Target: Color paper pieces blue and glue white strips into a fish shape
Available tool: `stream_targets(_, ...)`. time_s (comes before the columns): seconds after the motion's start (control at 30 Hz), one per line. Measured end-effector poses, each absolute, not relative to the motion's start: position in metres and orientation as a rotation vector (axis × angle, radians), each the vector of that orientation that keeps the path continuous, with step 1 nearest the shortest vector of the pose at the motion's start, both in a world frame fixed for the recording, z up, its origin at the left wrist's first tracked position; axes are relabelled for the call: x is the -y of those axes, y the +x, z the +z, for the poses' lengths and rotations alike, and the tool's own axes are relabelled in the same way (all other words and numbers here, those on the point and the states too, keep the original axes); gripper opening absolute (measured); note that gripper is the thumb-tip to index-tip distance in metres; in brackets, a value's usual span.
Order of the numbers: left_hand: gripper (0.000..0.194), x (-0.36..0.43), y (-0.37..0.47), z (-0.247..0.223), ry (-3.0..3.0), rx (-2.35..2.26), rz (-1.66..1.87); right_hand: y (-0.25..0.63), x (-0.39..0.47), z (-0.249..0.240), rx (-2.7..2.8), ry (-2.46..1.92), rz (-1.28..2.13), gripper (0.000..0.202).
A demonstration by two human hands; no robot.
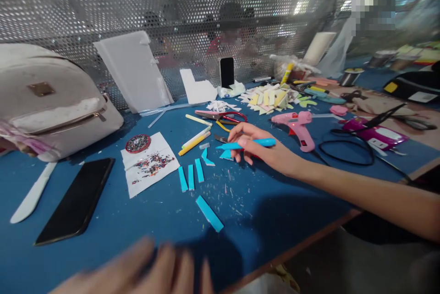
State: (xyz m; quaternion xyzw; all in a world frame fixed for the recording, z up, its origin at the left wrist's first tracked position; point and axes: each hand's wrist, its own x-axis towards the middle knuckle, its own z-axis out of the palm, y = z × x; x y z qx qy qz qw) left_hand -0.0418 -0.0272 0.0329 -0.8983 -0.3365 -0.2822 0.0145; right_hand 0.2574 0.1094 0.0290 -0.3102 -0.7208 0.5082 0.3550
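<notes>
My right hand (252, 145) is closed around a light blue marker (264, 142), its tip pointing left, above the blue table (275, 202). Beneath and beside its fingers lie a blue scrap (226, 154) and the metal part of a tool. My left hand (154, 271) is blurred at the bottom edge, its fingers apart and nothing seen in them. Between the hands lie a larger blue strip (209, 213) and three small blue strips (191, 177) side by side. A bent blue piece (207, 157) rests just left of the marker's tip.
A black phone (77, 200), white knife (34, 193) and pale backpack (58, 97) are at left. Glitter lies on white paper (151, 164). Behind are red-handled scissors (220, 116), yellow markers (194, 143) and paper scraps (271, 97). A pink glue gun (298, 129) with a cable lies right.
</notes>
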Motion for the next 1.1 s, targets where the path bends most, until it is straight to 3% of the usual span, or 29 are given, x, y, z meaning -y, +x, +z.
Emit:
stream_targets(0.2,0.017,-0.104,-0.006,0.033,-2.728,1.118,-0.539,0.255,-0.129,0.022,2.021,-0.843,1.212,0.016)
stream_targets(0.37,0.029,-0.166,0.013,0.005,-2.770,1.198,-0.425,0.258,-0.143,0.015,2.012,-0.881,1.198,0.016)
stream_targets(0.63,0.030,-0.171,0.010,0.000,-2.878,1.273,-0.492,0.263,-0.150,0.015,1.980,-0.841,1.233,0.016)
stream_targets(1.1,0.022,-0.108,0.005,0.031,-2.882,1.305,-1.084,0.245,-0.134,0.033,1.979,-0.594,1.344,0.019)
